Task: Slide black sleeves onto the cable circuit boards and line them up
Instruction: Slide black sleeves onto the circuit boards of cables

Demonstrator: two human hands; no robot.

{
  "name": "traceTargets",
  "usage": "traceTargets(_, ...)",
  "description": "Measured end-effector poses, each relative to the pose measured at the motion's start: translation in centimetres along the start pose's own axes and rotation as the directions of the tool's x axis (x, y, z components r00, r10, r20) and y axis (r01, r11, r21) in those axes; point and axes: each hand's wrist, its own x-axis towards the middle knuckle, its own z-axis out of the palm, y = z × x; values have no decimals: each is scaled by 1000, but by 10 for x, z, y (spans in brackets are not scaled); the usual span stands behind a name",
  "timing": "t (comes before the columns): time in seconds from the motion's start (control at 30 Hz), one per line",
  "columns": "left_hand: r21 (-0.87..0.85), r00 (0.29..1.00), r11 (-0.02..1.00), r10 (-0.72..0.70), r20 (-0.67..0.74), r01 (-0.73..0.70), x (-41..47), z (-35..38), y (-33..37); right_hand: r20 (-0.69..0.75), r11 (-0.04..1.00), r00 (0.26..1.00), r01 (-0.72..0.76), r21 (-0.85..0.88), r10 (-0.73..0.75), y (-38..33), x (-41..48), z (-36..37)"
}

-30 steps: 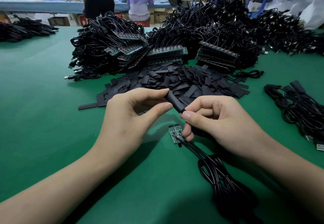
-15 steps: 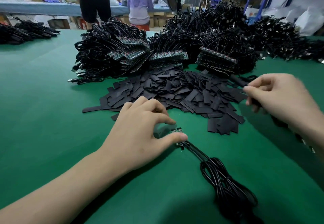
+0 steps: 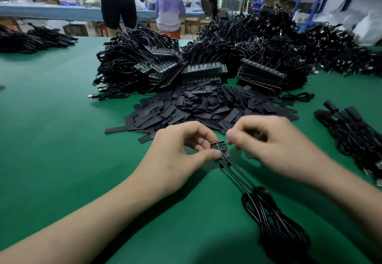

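My left hand [image 3: 182, 154] pinches a small green circuit board [image 3: 220, 149] between thumb and fingertips, just above the green table [image 3: 62, 139]. Two black wires run from the board down to its coiled cable [image 3: 275, 222] near the front edge. Close to the right of the board is my right hand [image 3: 268, 146], blurred, with its fingers curled round a dark piece that looks like a black sleeve [image 3: 257, 137]. A loose pile of flat black sleeves [image 3: 206, 106] lies just beyond both hands.
Behind the sleeve pile stand big heaps of black cables with stacked bare boards [image 3: 204, 71]. Sleeved cables [image 3: 351, 131] lie at the right. More cables [image 3: 35, 38] sit far left. Two people stand at a far bench.
My right hand has come back from the right side to the board. My left hand has picked the board up off the table and now pinches it.
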Motion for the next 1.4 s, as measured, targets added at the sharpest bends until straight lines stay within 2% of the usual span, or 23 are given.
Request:
traceTargets(0.17, -149, 999, 988, -33, -5, 32, 4, -2, -4, 10, 990, 999, 41, 136, -43, -1, -1, 24)
traceTargets(0.3, -223, 996, 972, -70, 53, 80, 2, 0, -5, -29, 938, 999, -19, 347, 31, 1, -4, 27)
traceTargets(0.47, -309, 997, 949, -48, 62, 65, 2, 0, -3, -51, 954, 998, 39, 298, -25, -4, -7, 28)
traceTargets(0.57, -381, 994, 922, -22, 104, 60, 3, -2, -3, -14, 911, 998, 65, 407, -65, -6, -7, 27)
traceTargets(0.67, -420, 990, 904, -12, 144, 72, 5, -4, -3, 57, 845, 997, 17, 534, -57, -6, -7, 26)
traceTargets(0.97, -497, 966, 850, -50, 253, 175, 5, -8, -6, 175, 708, 984, -94, 700, -43, -7, -8, 30)
traceTargets(1.1, -528, 959, 827, -45, 278, 192, 5, -8, -5, 209, 637, 978, -158, 755, -5, -5, -9, 32)
traceTargets(1.2, -585, 969, 795, -15, 245, 160, 7, -7, -1, 199, 616, 980, -172, 769, 25, -3, -7, 29)
traceTargets(1.3, -645, 979, 750, -21, 201, 148, 10, -11, -3, 125, 587, 988, -156, 794, 93, 0, -4, 17)
traceTargets(1.4, -635, 982, 752, -86, 170, 176, 13, -18, -7, 24, 550, 972, -152, 821, 234, 8, -3, 2)
